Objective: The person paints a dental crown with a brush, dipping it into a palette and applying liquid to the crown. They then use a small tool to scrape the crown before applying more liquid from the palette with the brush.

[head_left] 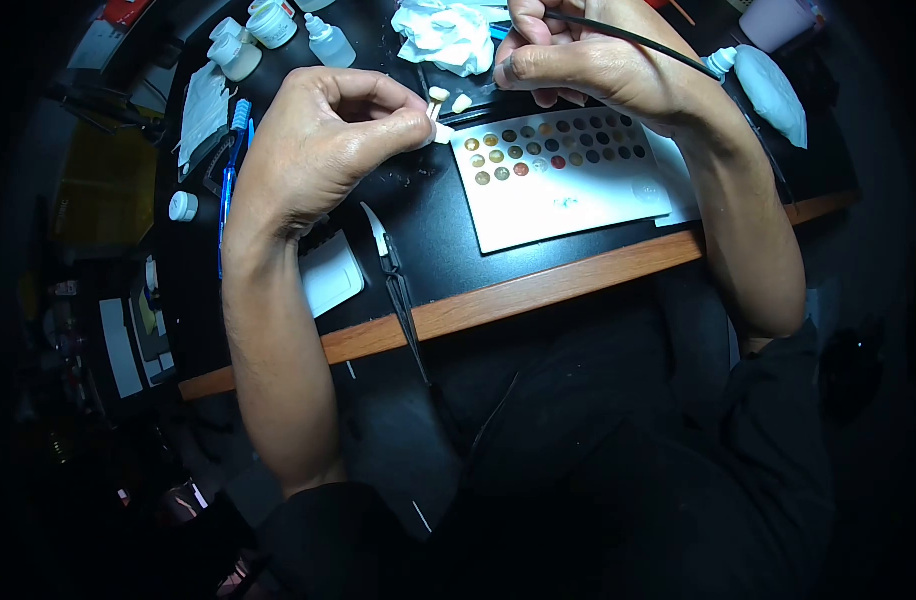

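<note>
My left hand (343, 125) is closed, with thumb and forefinger pinching a small cream tooth-like piece (439, 95) on a short stem. Beside it shows another cream piece (462, 103), and a white bit (443, 134) sits by the thumb tip. My right hand (588, 65) is closed around a slim black brush-like handle (633, 38), which slants back over the wrist; its working end cannot be made out. Below the right hand lies a white palette (568, 210) with rows of round colour dabs, mostly browns, greys and darks, some red.
Tweezers (393, 270) with a pale curved tip lie across the wooden table edge (538, 294). A white case (332, 275) is beside my left forearm. Crumpled tissue (446, 38), a dropper bottle (329, 42) and jars (271, 24) stand at the back. A blue tool (228, 190) lies left.
</note>
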Motion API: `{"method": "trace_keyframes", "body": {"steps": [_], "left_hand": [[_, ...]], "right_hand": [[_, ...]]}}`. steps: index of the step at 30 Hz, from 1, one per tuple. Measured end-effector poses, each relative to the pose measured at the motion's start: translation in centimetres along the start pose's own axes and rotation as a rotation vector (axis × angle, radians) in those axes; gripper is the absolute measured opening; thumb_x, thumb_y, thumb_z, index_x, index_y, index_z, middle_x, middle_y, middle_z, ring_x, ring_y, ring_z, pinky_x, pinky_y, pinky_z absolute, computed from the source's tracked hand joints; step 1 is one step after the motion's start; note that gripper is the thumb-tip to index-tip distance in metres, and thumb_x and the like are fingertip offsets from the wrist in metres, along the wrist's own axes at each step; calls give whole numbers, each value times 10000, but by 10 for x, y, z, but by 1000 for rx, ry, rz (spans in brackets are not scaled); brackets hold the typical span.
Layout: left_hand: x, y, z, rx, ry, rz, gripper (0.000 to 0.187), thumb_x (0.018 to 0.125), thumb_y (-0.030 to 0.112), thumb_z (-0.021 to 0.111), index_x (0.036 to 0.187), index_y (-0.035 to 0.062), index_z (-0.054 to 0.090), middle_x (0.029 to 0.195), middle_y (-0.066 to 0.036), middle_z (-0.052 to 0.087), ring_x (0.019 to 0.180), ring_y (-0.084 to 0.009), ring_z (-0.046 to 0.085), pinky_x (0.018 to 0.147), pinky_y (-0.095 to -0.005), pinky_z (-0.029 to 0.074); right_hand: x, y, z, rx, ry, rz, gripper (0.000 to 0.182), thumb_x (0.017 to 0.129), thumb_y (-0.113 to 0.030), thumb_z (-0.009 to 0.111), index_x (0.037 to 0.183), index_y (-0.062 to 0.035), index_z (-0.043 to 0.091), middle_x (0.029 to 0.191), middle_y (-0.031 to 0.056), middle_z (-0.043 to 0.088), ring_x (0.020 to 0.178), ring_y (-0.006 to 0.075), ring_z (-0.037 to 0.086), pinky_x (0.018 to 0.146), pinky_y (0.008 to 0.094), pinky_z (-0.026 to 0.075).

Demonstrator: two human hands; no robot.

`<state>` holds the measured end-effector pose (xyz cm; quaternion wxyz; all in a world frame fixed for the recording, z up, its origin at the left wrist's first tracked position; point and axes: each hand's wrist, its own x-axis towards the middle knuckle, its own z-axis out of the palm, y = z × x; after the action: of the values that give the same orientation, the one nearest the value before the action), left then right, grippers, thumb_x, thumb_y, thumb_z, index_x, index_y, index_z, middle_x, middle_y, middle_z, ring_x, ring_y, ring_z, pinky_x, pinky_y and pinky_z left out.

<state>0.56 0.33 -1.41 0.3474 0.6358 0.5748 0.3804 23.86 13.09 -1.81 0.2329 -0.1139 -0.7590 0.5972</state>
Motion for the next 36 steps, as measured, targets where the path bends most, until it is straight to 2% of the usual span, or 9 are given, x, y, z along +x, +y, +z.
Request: {"method": "trace_keyframes", "body": {"steps": [9,12,19,20,22,24,26,28,36], "left_hand": [[1,-1,0,-9,-16,16,218,771,175,771,887,-10,771,727,-92,713,657,-117,643,645,-243,498],[1,4,-6,55,-92,-56,257,817,165,673,956,-41,737,859,-99,730,798,-124,681,816,-246,527],[-1,6,-5,32,-81,-38,286,817,207,678,950,-39,739,844,-102,720,787,-140,674,805,-266,530],[-1,6,-5,35,-82,-38,287,816,209,679,947,-39,739,841,-102,718,785,-141,673,802,-268,529],[-1,6,-6,35,-88,-35,288,813,212,681,943,-38,740,836,-101,716,780,-143,669,795,-272,528],[0,5,-6,30,-99,-32,287,811,214,682,939,-36,741,832,-100,714,774,-143,666,787,-274,526],[0,6,-6,56,-93,-39,290,809,213,685,944,-37,740,837,-103,716,782,-144,671,797,-274,530],[0,6,-6,67,-83,-44,292,808,211,688,950,-39,739,844,-104,718,793,-146,676,808,-274,534],[-1,5,-5,56,-70,-48,286,810,193,698,961,-47,736,852,-104,724,812,-146,690,835,-271,543]], "right_hand": [[3,10,-9,121,-99,-27,128,962,-163,598,956,-38,570,850,54,655,753,87,627,636,202,510],[4,12,-9,149,-125,-31,146,975,-176,584,984,-30,584,858,53,652,762,87,622,643,202,507],[7,18,-14,252,-209,-31,211,1005,-209,552,1048,-13,616,877,50,644,784,87,611,658,201,502],[10,21,-18,345,-267,-9,222,1010,-214,547,1058,-10,621,880,50,642,787,87,609,660,201,501],[14,27,-34,1157,-540,351,243,1018,-223,538,1076,-5,630,885,49,640,793,87,606,664,201,499],[16,30,-35,1251,-617,410,266,1027,-232,529,1095,0,639,891,48,638,799,87,603,669,201,497],[19,28,-28,252,-391,-55,192,1006,-208,582,992,-28,646,742,-14,552,657,52,504,561,194,419],[6,21,-5,119,-139,-70,158,985,-186,625,904,-51,634,657,-63,438,584,28,379,504,195,328],[-1,8,-1,83,-46,83,164,984,-175,629,998,-15,657,798,-14,579,672,42,497,558,195,420]]}}
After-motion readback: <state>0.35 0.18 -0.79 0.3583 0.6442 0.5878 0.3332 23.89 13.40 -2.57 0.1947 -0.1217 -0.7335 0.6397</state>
